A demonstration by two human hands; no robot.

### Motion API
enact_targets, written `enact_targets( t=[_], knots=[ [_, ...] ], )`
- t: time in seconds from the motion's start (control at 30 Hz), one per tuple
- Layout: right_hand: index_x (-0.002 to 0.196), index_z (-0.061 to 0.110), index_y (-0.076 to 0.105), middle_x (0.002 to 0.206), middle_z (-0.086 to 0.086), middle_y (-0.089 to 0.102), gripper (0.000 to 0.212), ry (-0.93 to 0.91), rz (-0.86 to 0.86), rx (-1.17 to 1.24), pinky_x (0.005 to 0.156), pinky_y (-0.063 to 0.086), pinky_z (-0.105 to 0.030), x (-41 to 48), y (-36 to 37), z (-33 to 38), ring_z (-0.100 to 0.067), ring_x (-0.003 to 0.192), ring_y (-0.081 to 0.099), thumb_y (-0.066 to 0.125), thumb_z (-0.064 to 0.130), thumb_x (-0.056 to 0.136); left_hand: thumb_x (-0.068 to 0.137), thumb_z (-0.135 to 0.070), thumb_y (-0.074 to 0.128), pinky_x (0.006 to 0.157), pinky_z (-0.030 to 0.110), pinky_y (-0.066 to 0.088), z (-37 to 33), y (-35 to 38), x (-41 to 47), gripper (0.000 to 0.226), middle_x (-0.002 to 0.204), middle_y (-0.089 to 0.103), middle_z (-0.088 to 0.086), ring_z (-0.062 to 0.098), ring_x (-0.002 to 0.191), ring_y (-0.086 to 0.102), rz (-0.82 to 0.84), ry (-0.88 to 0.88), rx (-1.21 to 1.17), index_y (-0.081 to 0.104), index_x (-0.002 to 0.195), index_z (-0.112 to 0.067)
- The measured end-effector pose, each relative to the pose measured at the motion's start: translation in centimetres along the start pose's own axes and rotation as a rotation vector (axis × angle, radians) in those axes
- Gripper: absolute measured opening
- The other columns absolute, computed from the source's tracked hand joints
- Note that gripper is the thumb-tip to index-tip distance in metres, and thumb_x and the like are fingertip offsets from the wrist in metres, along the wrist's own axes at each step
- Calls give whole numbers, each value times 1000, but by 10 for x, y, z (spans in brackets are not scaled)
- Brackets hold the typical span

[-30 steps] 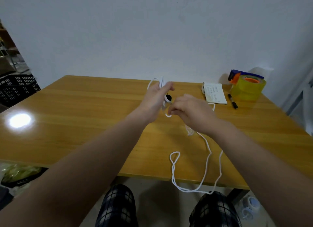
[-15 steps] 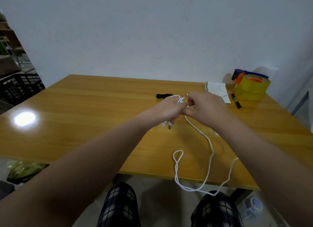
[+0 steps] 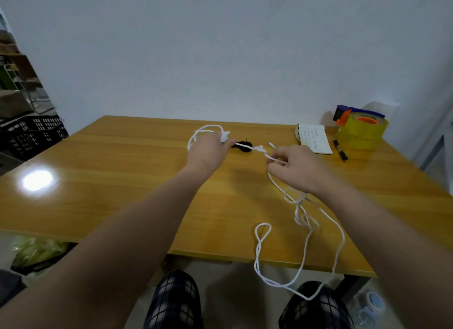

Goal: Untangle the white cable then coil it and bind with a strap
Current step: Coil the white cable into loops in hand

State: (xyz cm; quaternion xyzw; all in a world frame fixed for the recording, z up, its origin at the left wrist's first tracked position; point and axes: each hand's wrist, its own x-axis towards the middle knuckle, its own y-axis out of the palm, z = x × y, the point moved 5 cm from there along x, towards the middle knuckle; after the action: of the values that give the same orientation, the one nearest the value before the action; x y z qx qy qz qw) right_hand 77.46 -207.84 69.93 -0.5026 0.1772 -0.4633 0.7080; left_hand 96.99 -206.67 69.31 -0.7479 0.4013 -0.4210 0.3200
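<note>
My left hand (image 3: 208, 151) is raised over the middle of the wooden table (image 3: 122, 181) and grips a few loops of the white cable (image 3: 304, 250). A short stretch of cable runs from it to my right hand (image 3: 296, 168), which pinches the cable between thumb and fingers. From my right hand the cable drops to the table, twists in a small tangle, and hangs in long loops over the near edge toward my knees. A black strap (image 3: 244, 147) lies on the table just behind the stretched cable, partly hidden by my left hand.
A small white notepad (image 3: 313, 138), a black marker (image 3: 340, 150) and a yellow tape roll (image 3: 362, 132) with a blue and orange dispenser sit at the far right corner. A black crate (image 3: 34, 132) stands on the floor at the left. A white wall is behind the table.
My hands have moved apart, left hand going left and away, right hand going right. A stretch of cable is now drawn between them, and the black strap shows behind it.
</note>
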Motion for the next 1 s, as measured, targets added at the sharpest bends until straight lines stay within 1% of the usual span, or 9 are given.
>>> enact_targets(
  t=[0.13, 0.27, 0.37, 0.47, 0.53, 0.63, 0.77, 0.87, 1.0],
  knots=[
    [71, 20, 58, 62, 5, 55, 43, -49, -96, 100, 59, 42, -32, -7, -7, 2, -14, 64, 53, 58, 62, 76, 95, -43, 49, 65, 30, 31, 32, -11, 9, 36, 77, 55, 9, 27, 79, 53, 1, -168, -74, 59, 90, -9],
    [58, 18, 49, 53, 1, 46, 39, -4, -412, 340, 57, 35, -32, -1, -20, -20, -15, 54, 43, 58, 43, 87, 95, -43, 47, 57, 31, 37, 26, -3, -1, 40, 62, 45, 3, 26, 64, 49, 65, -177, -245, 51, 74, -10],
    [66, 21, 62, 58, 6, 62, 30, 53, -492, 618, 53, 46, -29, 5, -26, -26, -8, 49, 48, 53, 28, 94, 98, -42, 42, 58, 31, 40, 7, 2, -19, 43, 59, 42, 2, 23, 55, 46, 165, -79, -310, 52, 74, -8],
    [87, 13, 65, 58, 9, 63, 23, 39, -436, 537, 42, 38, -18, 11, -26, -21, -5, 39, 38, 46, 22, 97, 94, -50, 44, 43, 23, 39, -7, 8, -34, 48, 55, 43, 2, 15, 44, 44, 261, -53, -456, 62, 88, -6],
    [101, 14, 57, 66, 3, 67, 17, 103, -295, 480, 50, 43, -25, 17, -16, -25, -10, 45, 46, 45, 25, 97, 93, -50, 47, 43, 24, 38, -14, 8, -36, 43, 52, 41, 4, 15, 42, 43, 276, -65, -587, 61, 80, -12],
    [124, 18, 42, 84, 2, 62, 35, 220, -192, 215, 66, 46, -32, 17, -1, -36, -16, 71, 61, 50, 31, 93, 93, -41, 54, 52, 33, 37, -21, 6, -32, 38, 48, 36, 1, 16, 40, 37, 223, -116, -812, 50, 63, -19],
    [121, 17, 55, 124, -4, 55, 41, -127, -295, 85, 96, 41, -36, 11, 4, -12, -23, 116, 51, 58, 21, 80, 94, -35, 55, 51, 29, 33, -31, 7, -27, 36, 41, 31, -8, 10, 33, 31, 206, -148, -983, 45, 65, -15],
    [85, 22, 66, 96, 4, 64, 29, -227, -204, 107, 87, 43, -41, 10, 24, 4, -18, 98, 57, 56, 46, 72, 95, -29, 54, 41, 21, 30, -38, 11, -25, 35, 41, 28, -9, 8, 34, 26, 216, -183, -1081, 44, 65, -16],
    [68, -9, 54, 61, -13, 43, 73, -77, -189, 537, 58, 31, -30, 5, 30, 5, -18, 57, 41, 52, 64, 80, 93, -33, 56, 46, 24, 36, -38, 10, -21, 35, 42, 37, -9, 9, 35, 35, 165, -114, -906, 46, 65, -16]
  ],
)
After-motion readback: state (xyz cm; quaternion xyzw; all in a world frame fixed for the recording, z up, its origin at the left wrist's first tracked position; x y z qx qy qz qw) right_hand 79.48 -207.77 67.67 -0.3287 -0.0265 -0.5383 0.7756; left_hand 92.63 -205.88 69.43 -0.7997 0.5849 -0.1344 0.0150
